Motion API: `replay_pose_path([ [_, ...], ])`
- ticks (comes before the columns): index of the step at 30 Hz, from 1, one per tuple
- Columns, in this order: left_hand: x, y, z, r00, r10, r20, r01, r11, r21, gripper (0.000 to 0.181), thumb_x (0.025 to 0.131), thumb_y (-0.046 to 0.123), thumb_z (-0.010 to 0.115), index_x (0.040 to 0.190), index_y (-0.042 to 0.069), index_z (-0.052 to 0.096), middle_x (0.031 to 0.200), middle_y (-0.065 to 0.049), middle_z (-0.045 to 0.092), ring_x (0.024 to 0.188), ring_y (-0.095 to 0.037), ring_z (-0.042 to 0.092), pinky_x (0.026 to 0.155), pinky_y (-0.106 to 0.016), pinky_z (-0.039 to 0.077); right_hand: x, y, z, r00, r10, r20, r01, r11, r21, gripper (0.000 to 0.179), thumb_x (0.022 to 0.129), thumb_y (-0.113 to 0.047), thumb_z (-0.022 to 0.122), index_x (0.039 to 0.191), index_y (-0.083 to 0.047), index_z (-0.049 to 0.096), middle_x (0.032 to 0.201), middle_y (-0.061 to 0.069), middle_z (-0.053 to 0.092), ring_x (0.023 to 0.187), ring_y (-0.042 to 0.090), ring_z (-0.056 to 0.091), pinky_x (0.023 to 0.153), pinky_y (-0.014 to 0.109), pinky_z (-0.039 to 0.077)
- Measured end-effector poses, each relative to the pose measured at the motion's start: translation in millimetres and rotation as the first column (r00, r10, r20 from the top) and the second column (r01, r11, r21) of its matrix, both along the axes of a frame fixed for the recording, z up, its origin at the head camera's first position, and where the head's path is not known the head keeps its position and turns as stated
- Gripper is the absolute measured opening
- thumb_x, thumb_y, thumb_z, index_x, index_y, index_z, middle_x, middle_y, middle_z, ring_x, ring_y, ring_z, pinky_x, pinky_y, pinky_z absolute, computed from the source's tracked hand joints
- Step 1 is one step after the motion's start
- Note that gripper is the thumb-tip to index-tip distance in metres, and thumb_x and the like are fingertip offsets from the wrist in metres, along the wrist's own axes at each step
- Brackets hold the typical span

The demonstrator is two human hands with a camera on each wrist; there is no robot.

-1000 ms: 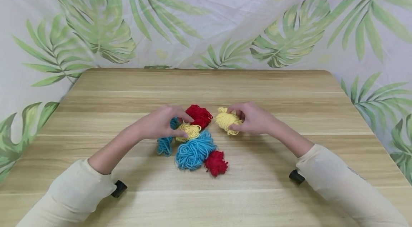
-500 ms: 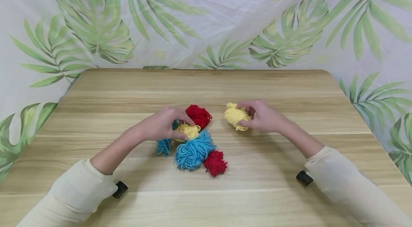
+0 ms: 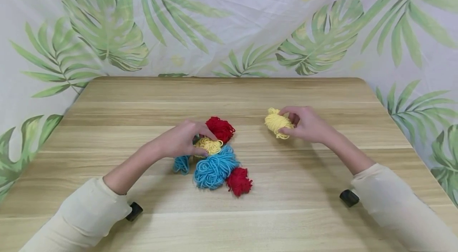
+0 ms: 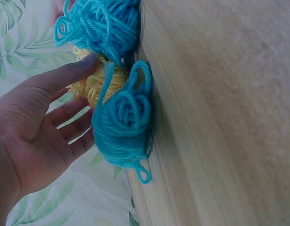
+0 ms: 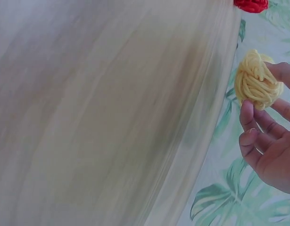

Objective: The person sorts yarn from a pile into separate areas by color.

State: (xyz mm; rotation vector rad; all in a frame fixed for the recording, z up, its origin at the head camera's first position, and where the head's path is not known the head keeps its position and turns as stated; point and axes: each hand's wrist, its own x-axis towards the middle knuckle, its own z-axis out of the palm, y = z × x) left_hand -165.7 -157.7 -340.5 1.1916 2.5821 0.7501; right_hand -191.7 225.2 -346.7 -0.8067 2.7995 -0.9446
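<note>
My right hand (image 3: 308,125) pinches a yellow yarn bundle (image 3: 276,122) between thumb and fingers, to the right of the yarn pile. In the right wrist view this bundle (image 5: 256,82) shows raised off the wooden surface. On the left, my other hand (image 3: 182,138) has thumb and index finger on either side of a second yellow yarn bundle (image 3: 212,146), which sits within the pile. Around that one lie a large blue yarn bundle (image 3: 215,169) in front and a red one (image 3: 220,128) behind. A smaller blue bundle (image 4: 122,125) lies close to the left fingers, partly covering the yellow yarn there.
Another red yarn bundle (image 3: 239,181) touches the right end of the large blue one. Everything rests on a wooden table (image 3: 229,224) whose far edge meets a leaf-printed cloth (image 3: 250,13). A black device (image 3: 349,198) is worn at the right sleeve.
My right hand has carried its yellow yarn bundle to the right and slightly away from me, farther from the pile. The left hand stays nearly still at the other yellow bundle.
</note>
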Motion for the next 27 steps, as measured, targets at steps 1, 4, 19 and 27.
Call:
replay_pose_path([
  [1, -0.1, 0.2, 0.1, 1.0, 0.002, 0.002, -0.002, 1.0, -0.003, 0.035, 0.082, 0.011, 0.089, 0.115, 0.004, 0.077, 0.115, -0.008, 0.075, 0.108, -0.025, 0.068, 0.091, -0.043, 0.058, -0.7, 3, -0.6, 1.0, -0.007, 0.001, 0.007, 1.0, 0.002, 0.042, 0.084, -0.012, 0.086, 0.119, 0.004, 0.068, 0.08, 0.006, 0.062, 0.068, 0.016, 0.056, 0.064, 0.028, 0.049],
  [4, -0.3, 1.0, 0.1, 1.0, 0.003, 0.002, -0.003, 1.0, -0.006, 0.035, 0.082, 0.011, 0.089, 0.115, 0.005, 0.078, 0.115, -0.008, 0.075, 0.107, -0.025, 0.068, 0.09, -0.042, 0.058, -1.9, 12, -1.1, 1.0, -0.027, 0.004, 0.027, 1.0, 0.007, 0.042, 0.084, -0.011, 0.086, 0.119, 0.005, 0.068, 0.08, 0.006, 0.061, 0.068, 0.016, 0.056, 0.063, 0.027, 0.048],
  [19, -3.5, 3.4, -2.8, 1.0, -0.018, -0.016, 0.018, 1.0, 0.009, 0.033, 0.081, 0.01, 0.09, 0.112, 0.005, 0.079, 0.111, -0.008, 0.076, 0.097, -0.02, 0.067, 0.08, -0.037, 0.059, -8.5, 52, -4.2, 0.99, -0.139, -0.03, 0.14, 0.989, 0.04, 0.042, 0.085, -0.012, 0.085, 0.119, 0.007, 0.068, 0.086, 0.011, 0.065, 0.076, 0.021, 0.063, 0.069, 0.028, 0.053],
  [27, -2.8, 3.1, -1.6, 1.0, -0.02, 0.0, 0.02, 1.0, 0.018, 0.03, 0.082, 0.007, 0.088, 0.111, 0.004, 0.079, 0.111, -0.009, 0.076, 0.092, -0.018, 0.065, 0.073, -0.032, 0.057, -9.6, 70, -6.6, 0.983, -0.172, -0.06, 0.176, 0.983, 0.053, 0.041, 0.086, -0.014, 0.084, 0.118, 0.007, 0.068, 0.087, 0.013, 0.065, 0.078, 0.022, 0.064, 0.068, 0.028, 0.052],
])
